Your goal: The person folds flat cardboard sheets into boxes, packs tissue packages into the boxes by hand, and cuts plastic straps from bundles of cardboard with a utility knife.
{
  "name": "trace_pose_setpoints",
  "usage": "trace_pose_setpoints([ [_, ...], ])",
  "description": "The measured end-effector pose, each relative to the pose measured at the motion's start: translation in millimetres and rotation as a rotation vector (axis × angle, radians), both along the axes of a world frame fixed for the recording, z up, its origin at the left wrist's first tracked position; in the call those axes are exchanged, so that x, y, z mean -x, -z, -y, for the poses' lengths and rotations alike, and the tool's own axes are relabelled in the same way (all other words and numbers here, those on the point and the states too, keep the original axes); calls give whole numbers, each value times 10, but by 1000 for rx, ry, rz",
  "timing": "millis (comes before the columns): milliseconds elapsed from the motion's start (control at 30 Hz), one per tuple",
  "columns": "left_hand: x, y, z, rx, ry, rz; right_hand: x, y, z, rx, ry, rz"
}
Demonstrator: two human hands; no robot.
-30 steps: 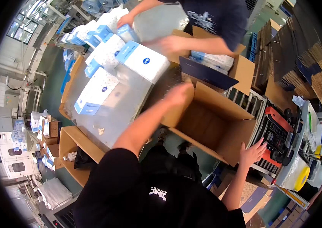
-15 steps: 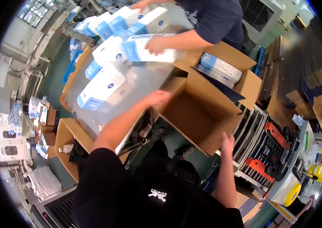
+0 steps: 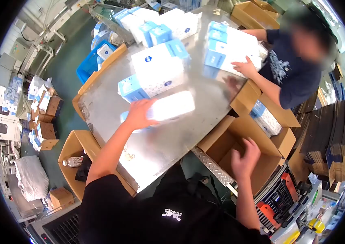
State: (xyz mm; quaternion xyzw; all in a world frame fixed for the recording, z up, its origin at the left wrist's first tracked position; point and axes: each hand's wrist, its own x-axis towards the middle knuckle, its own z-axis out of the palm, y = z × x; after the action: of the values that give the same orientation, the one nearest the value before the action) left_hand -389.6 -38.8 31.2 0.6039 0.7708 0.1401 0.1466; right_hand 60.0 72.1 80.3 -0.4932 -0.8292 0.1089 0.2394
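Over the table (image 3: 176,148), left hand (image 3: 140,115) grips a pack (image 3: 175,104) pointing lengthwise rightward, right hand (image 3: 245,160) unclenched.

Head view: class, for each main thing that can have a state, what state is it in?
Left hand: closed around nearest pack
Right hand: open, holding nothing
Carton at right hand: open, nothing visible inside
Carton beyond it: open, pack inside
Blue crate: open, things inside
Bottle: lying on its side
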Motion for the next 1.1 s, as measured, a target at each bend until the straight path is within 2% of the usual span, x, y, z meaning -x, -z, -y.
trace_pose_setpoints([
  [67, 469, 194, -333, -154, -60, 50, 1028, -13, -166, 163, -297, -21],
  [133, 875, 73, -712, -257, -111, -200, 1871, 170, -358, 133, -495, 188],
  [167, 950, -28, -862, -259, -113, -188, 2201, 288, -500, 108, -581, 279],
  [200, 977, -138, -1004, 25, -112, -198, 2449, 412, -643, -43, -654, 351],
  [233, 1011, -197, -1076, 318, -106, -210, 2666, 445, -729, 47, -709, 433],
  [300, 1058, -163, -1235, 394, -100, -90, 2821, 423, -842, 142, -760, 526],
  [367, 1086, -83, -1190, 475, -79, 24, 2699, 126, -888, 30, -868, 331],
  [400, 1157, 5, -1096, 385, -163, 342, 2530, -284, -900, 45, -911, 212],
  [433, 1185, 75, -970, 296, -250, 659, 2300, -604, -913, -7, -921, 247],
  [467, 1125, 83, -834, 307, -246, 672, 2001, -943, -880, 16, -860, 270],
  [533, 918, -105, -542, 178, -378, 1515, 1380, -1551, -781, 82, -620, 266],
  [567, 759, -289, -469, 203, -370, 1519, 1020, -1708, -781, 117, -534, 199],
  [600, 577, -522, -435, 159, -528, 1723, 619, -1769, -770, 141, -414, 131],
  [633, 406, -625, -409, 111, -700, 1920, 260, -1735, -686, 319, -244, -114],
  [667, 243, -582, -395, 143, -693, 1924, -116, -1783, -658, 317, -183, -144],
  [733, -45, -532, -470, -248, -450, 2113, -624, -1732, -487, 561, 56, -585],
  [767, -233, -568, -557, -367, -376, 2093, -813, -1714, -392, 542, 77, -595],
  [800, -430, -658, -613, -346, -350, 2094, -988, -1691, -295, 561, 154, -708],
  [867, -800, -870, -753, -479, -281, 2227, -1337, -1559, -170, 557, 251, -845],
  [933, -1010, -806, -922, -382, -246, 2247, -1689, -1435, -23, 604, 304, -985],
  [1000, -1351, -794, -994, -154, -116, 2350, -1846, -1418, 104, 638, 297, -1021],
  [1033, -1556, -688, -977, -150, 54, 2127, -2027, -1394, 155, 633, 300, -1026],
  [1100, -2195, -534, -955, 61, 67, 1468, -2259, -1277, 293, 643, 292, -919],
])
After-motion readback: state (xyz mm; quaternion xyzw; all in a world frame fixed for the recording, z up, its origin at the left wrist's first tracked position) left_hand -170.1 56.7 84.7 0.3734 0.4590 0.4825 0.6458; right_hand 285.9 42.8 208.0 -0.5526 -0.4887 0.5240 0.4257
